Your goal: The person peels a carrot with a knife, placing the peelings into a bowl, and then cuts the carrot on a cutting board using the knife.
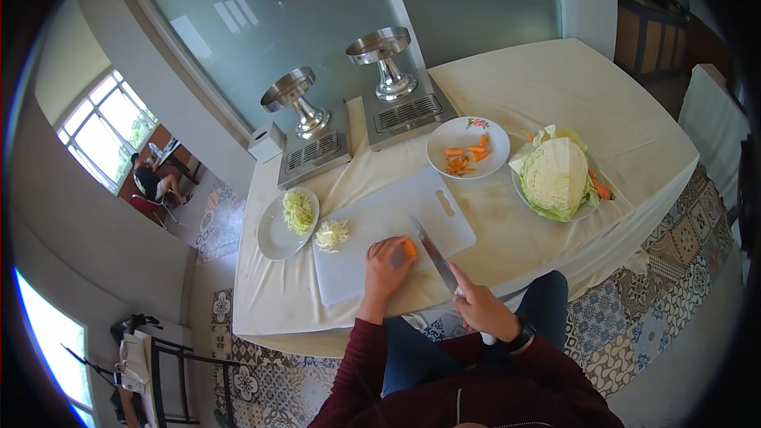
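On the white cutting board (365,206), my left hand (386,265) is closed round a piece of carrot (409,249), whose orange end shows past the fingertips. My right hand (482,309) grips the white handle of a knife (434,254). The blade points up and to the left, just right of the carrot and apart from it. A small heap of shredded cabbage (331,235) lies at the board's left edge. More shredded cabbage (298,211) sits on a plate (273,239) to the left.
Behind the board, a flowered plate (478,124) holds carrot pieces (468,154). A cut cabbage (555,174) and carrots (601,188) lie on a plate at the right. Two metal stands (304,115) (390,75) are at the back. A person (151,178) sits far left.
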`<control>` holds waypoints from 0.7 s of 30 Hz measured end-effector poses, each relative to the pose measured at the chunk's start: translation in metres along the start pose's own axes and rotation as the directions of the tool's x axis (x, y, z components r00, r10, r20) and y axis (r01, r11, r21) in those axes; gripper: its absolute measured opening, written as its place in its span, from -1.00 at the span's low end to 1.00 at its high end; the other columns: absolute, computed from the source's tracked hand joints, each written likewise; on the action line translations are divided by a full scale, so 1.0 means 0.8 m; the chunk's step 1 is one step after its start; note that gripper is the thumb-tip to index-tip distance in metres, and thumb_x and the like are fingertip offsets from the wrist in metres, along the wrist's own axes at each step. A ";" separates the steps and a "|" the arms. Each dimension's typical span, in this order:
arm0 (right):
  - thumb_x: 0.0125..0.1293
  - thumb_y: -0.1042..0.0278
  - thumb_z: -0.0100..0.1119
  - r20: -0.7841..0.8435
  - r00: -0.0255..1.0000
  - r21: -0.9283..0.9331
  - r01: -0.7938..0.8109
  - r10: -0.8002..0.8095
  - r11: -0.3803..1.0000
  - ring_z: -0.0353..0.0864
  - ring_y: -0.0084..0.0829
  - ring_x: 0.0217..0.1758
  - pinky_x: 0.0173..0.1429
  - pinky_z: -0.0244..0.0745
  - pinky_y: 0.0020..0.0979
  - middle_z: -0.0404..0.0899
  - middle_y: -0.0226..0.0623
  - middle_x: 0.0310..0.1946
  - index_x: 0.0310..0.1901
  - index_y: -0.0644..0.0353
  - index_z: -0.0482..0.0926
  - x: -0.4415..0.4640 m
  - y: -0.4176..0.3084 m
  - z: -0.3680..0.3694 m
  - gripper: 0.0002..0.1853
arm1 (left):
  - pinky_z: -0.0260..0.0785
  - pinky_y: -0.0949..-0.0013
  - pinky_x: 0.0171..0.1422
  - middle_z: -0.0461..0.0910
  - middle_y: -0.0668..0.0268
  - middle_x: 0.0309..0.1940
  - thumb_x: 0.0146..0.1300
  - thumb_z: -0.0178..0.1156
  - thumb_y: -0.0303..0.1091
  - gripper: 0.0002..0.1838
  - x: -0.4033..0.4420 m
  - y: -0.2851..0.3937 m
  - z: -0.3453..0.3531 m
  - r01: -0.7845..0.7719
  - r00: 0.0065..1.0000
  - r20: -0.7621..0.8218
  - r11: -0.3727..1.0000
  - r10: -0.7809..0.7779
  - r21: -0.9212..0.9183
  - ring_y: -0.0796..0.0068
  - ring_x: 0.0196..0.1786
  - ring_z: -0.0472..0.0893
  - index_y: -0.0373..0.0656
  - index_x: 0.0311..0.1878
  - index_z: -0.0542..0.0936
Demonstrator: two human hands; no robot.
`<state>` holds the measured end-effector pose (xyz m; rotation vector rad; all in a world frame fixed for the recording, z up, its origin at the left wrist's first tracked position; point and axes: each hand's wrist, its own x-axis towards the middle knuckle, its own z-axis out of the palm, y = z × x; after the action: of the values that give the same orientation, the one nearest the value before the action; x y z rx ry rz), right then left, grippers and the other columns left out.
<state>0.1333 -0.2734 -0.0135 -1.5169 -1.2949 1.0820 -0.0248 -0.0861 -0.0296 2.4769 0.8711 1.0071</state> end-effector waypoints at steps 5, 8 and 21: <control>0.29 0.59 -0.05 -0.085 0.979 -0.211 0.164 -0.185 0.964 0.57 0.16 -0.23 -0.10 0.43 -0.07 0.54 0.25 -0.27 0.50 0.23 -0.05 0.004 0.012 0.010 -0.25 | 0.34 0.13 0.23 0.66 0.20 -0.06 -0.01 0.44 -0.35 -0.57 -0.009 0.014 0.011 0.056 0.989 -0.140 0.998 -0.056 -0.002 0.14 0.06 0.59 -0.12 -0.02 0.62; 0.30 0.58 -0.04 -0.080 0.983 -0.207 0.144 -0.164 0.968 0.56 0.21 -0.18 -0.07 0.42 -0.04 0.55 0.29 -0.23 0.50 0.23 -0.05 0.004 0.010 0.009 -0.26 | 0.40 0.17 0.16 0.66 0.16 -0.07 0.00 0.43 -0.39 -0.60 -0.011 0.015 0.007 0.047 0.978 -0.201 0.998 -0.054 -0.037 0.11 0.04 0.60 -0.16 -0.03 0.63; 0.38 0.42 -0.02 -0.075 0.963 -0.401 0.210 -0.260 0.892 0.57 0.05 -0.44 -0.30 0.46 0.01 0.53 0.07 -0.52 0.49 0.15 0.03 0.008 -0.006 0.015 -0.33 | 0.28 0.19 0.23 0.67 0.29 -0.10 0.03 0.42 -0.33 -0.64 -0.013 0.020 0.009 0.114 0.982 -0.162 0.990 -0.100 0.081 0.22 0.03 0.58 -0.09 -0.05 0.65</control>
<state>0.1212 -0.2657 -0.0124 -1.6298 -1.6238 0.5817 -0.0190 -0.1056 -0.0317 2.4179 1.1092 1.1622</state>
